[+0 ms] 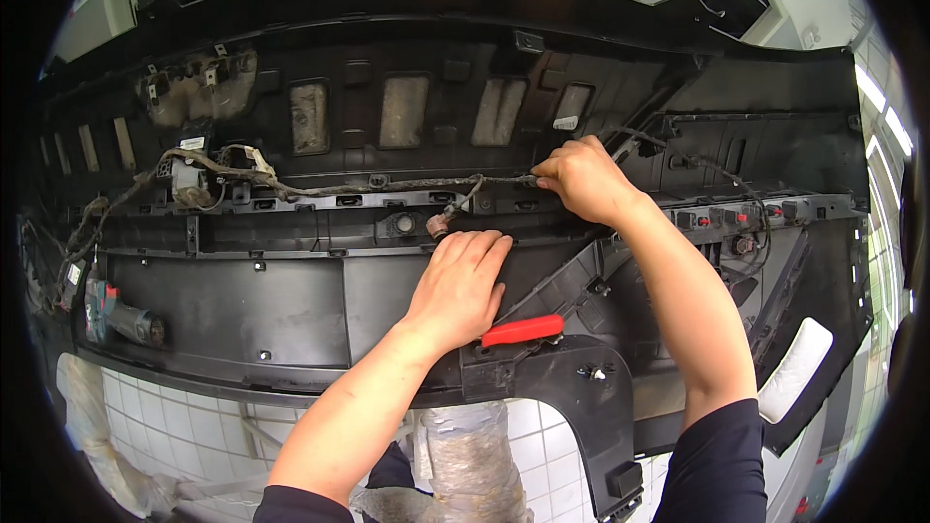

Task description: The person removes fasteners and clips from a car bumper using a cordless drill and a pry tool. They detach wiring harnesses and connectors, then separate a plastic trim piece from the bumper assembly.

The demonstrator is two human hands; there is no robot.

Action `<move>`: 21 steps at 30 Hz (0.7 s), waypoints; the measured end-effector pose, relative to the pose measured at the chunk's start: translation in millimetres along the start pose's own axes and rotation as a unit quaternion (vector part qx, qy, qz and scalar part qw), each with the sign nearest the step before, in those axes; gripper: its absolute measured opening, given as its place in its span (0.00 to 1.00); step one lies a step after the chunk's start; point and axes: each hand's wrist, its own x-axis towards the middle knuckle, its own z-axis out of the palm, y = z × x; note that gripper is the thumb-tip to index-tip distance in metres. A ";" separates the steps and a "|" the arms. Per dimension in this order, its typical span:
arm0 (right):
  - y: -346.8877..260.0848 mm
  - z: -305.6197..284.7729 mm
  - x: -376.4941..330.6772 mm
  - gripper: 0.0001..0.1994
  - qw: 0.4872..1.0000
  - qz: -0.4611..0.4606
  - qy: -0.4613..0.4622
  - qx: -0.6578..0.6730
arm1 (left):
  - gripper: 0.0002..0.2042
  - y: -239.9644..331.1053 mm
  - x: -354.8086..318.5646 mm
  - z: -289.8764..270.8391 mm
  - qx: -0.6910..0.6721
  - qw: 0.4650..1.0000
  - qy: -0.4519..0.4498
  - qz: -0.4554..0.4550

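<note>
Two bare hands are at work on the inner side of a big black plastic bumper cover (291, 300), which lies face down and spans nearly the whole view. The right hand (581, 177) has its grip pinched shut on a dusty, tape-wrapped wiring harness (387, 187), thumb and fingers closed around the cable where it runs along a horizontal rib of the panel. The left hand (459, 288) lies flat and open on the plastic just below, palm down, fingers spread and pointing up toward the harness, holding nothing. Just above its fingertips a small round connector (438, 226) hangs off a short branch of the cable. The harness trails off to the left, clipped along the rib, to a tangled cluster of plugs near the panel's far end. A red-handled tool (523, 329) rests on the bumper just beside the left wrist. At the left edge lies a cordless drill (116, 315). White floor tiles (194, 416) show beneath the bumper's lower edge.
</note>
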 end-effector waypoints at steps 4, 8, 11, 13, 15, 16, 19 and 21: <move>3.5 -0.8 7.9 0.09 0.999 0.016 -0.034 0.033 | 0.30 -1.1 -0.4 0.9 -0.002 1.000 0.000 -0.003; -3.0 -14.5 17.9 0.10 0.991 0.081 -0.094 0.058 | 0.29 -0.2 1.2 2.3 -0.003 1.000 0.001 -0.006; -1.7 -10.5 17.6 0.10 0.994 0.063 -0.090 0.006 | 0.29 0.0 0.0 3.4 -0.001 1.000 0.005 -0.003; -8.5 -9.1 18.7 0.11 0.994 0.019 -0.089 -0.067 | 0.29 -1.1 -0.6 2.4 0.002 1.000 0.008 -0.006; -24.5 -12.4 14.8 0.12 0.997 -0.042 0.014 -0.071 | 0.29 -0.8 -1.4 2.6 -0.004 1.000 0.003 -0.009; -32.8 -11.9 14.9 0.12 0.993 -0.073 0.066 -0.070 | 0.29 -1.4 -1.9 2.0 -0.005 1.000 0.001 -0.011; -69.3 -4.5 30.3 0.13 0.986 -0.126 0.096 0.059 | 0.28 -4.0 -1.3 0.9 0.012 0.999 -0.020 -0.025; -88.1 1.9 37.9 0.11 0.991 -0.134 0.022 0.001 | 0.29 -2.9 -0.7 2.5 0.012 0.999 -0.030 -0.026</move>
